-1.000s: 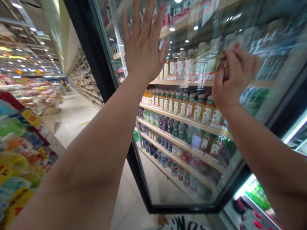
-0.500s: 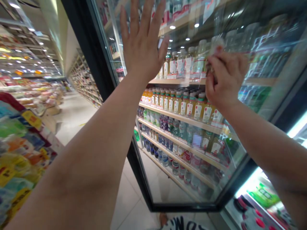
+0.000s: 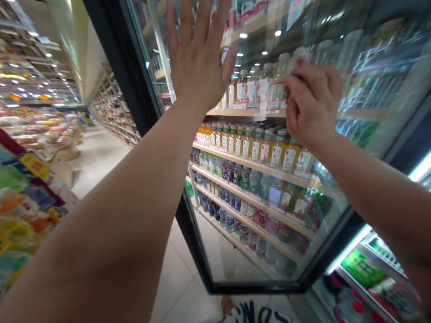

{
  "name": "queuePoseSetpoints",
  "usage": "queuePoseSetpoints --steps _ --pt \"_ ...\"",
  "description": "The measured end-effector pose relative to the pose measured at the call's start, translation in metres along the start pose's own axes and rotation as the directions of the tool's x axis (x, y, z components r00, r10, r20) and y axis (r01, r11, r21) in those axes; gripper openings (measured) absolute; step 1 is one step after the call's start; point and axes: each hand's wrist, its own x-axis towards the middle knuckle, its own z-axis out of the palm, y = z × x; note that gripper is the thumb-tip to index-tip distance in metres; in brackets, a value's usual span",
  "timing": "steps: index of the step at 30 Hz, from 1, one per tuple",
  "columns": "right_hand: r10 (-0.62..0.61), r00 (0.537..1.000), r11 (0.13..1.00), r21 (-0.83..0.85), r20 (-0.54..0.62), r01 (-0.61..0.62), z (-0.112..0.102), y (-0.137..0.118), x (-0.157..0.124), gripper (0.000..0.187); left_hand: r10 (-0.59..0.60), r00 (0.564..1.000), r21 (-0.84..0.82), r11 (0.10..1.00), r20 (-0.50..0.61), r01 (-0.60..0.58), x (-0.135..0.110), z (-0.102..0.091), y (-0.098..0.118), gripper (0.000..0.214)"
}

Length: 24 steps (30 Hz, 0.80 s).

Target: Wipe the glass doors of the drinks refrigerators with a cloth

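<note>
My left hand [image 3: 201,63] is raised with its fingers spread, palm toward the glass door [image 3: 232,262] of a drinks cooler and apparently flat against the pane. My right hand [image 3: 313,103] is closed, fingertips pinched together close to the same pane. Whatever it may hold is hidden by the fingers and a blurred, whitish reflection beside them. A black frame [image 3: 256,287] borders the door, which stands swung out from the cooler. Through or in the glass appear rows of juice bottles [image 3: 264,148] on pale shelves.
At right, the lit cooler shelf holds a green package [image 3: 363,268] and red-capped containers [image 3: 358,307]. Colourful bagged goods [image 3: 20,215] are stacked at left. Beyond them an aisle floor [image 3: 101,157] runs back beside long shelving [image 3: 112,105]. Tiled floor lies below the door.
My right hand has shifted slightly left along the glass. My left hand stays spread in nearly the same place. The view has turned a little.
</note>
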Motion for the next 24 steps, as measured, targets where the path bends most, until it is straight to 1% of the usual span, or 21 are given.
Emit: queuePoseSetpoints --steps 1,2,3,6,7,8,9,10,12,13,14,15,16,17,18,19,20,21,22,24 --pt "-0.051 0.998 0.999 0.005 0.048 0.051 -0.002 0.001 0.002 0.043 -0.017 1.000 0.006 1.000 0.009 0.016 0.000 0.001 0.000 0.069" --pt "-0.084 0.994 0.996 0.006 0.063 0.084 -0.004 0.004 0.006 0.043 -0.037 0.999 0.018 0.999 0.018 0.036 0.001 0.000 0.000 0.070" --pt "-0.097 0.994 0.995 0.000 0.045 0.097 -0.005 0.010 0.010 0.042 -0.052 0.998 0.025 0.998 0.035 0.051 0.002 -0.001 0.001 0.070" --pt "-0.056 0.990 0.998 -0.047 -0.132 0.050 -0.006 0.029 0.024 0.040 -0.078 0.989 0.007 0.997 0.122 0.077 0.004 -0.010 0.006 0.070" --pt "-0.048 0.984 0.997 -0.064 -0.174 0.037 -0.005 0.033 0.027 0.040 -0.095 0.985 0.004 0.995 0.146 0.095 0.004 -0.013 0.007 0.070" --pt "-0.065 0.981 0.996 -0.078 -0.182 0.051 -0.003 0.035 0.028 0.041 -0.108 0.981 0.007 0.994 0.158 0.108 0.003 -0.015 0.008 0.070" --pt "-0.116 0.981 0.991 -0.085 -0.155 0.103 -0.002 0.034 0.028 0.042 -0.104 0.983 0.010 0.995 0.152 0.104 0.003 -0.016 0.008 0.070" --pt "-0.192 0.977 0.980 -0.078 -0.098 0.184 0.000 0.031 0.026 0.044 -0.088 0.988 0.016 0.996 0.130 0.087 0.002 -0.017 0.008 0.069" --pt "-0.353 0.935 0.935 -0.023 0.029 0.353 0.002 0.024 0.022 0.045 -0.043 0.994 0.034 0.999 0.102 0.040 0.001 -0.016 0.007 0.067" --pt "-0.398 0.916 0.917 -0.001 0.053 0.398 0.002 0.021 0.019 0.045 -0.037 0.993 0.049 0.998 0.109 0.032 0.001 -0.016 0.008 0.067" --pt "-0.401 0.915 0.916 0.000 0.044 0.402 0.002 0.020 0.017 0.044 -0.049 0.991 0.069 0.997 0.126 0.040 0.001 -0.017 0.008 0.067" --pt "-0.361 0.933 0.933 -0.021 -0.001 0.361 0.002 0.021 0.016 0.043 -0.075 0.986 0.090 0.994 0.148 0.062 0.001 -0.018 0.010 0.067" --pt "-0.286 0.956 0.958 -0.049 -0.068 0.284 0.001 0.023 0.016 0.042 -0.103 0.979 0.109 0.990 0.174 0.085 0.002 -0.020 0.011 0.068" --pt "-0.198 0.969 0.979 -0.072 -0.146 0.189 0.001 0.026 0.015 0.041 -0.121 0.973 0.120 0.988 0.196 0.098 0.002 -0.022 0.013 0.069" --pt "-0.122 0.969 0.991 -0.084 -0.215 0.106 0.001 0.029 0.015 0.042 -0.130 0.969 0.129 0.986 0.210 0.105 0.003 -0.024 0.015 0.070" --pt "-0.072 0.962 0.995 -0.086 -0.264 0.051 0.001 0.031 0.015 0.042 -0.139 0.966 0.135 0.985 0.217 0.111 0.004 -0.026 0.017 0.070" --pt "-0.050 0.957 0.996 -0.080 -0.284 0.029 0.001 0.032 0.015 0.042 -0.128 0.966 0.126 0.987 0.226 0.101 0.004 -0.027 0.018 0.071" --pt "-0.063 0.958 0.996 -0.072 -0.281 0.045 0.001 0.032 0.014 0.041 -0.135 0.963 0.122 0.987 0.234 0.109 0.005 -0.028 0.019 0.072" --pt "-0.106 0.963 0.994 -0.061 -0.249 0.094 0.001 0.030 0.013 0.041 -0.152 0.959 0.121 0.985 0.239 0.126 0.006 -0.029 0.020 0.074" --pt "-0.228 0.965 0.974 -0.013 -0.131 0.228 0.001 0.025 0.011 0.040 -0.188 0.951 0.114 0.980 0.247 0.164 0.007 -0.029 0.023 0.076"
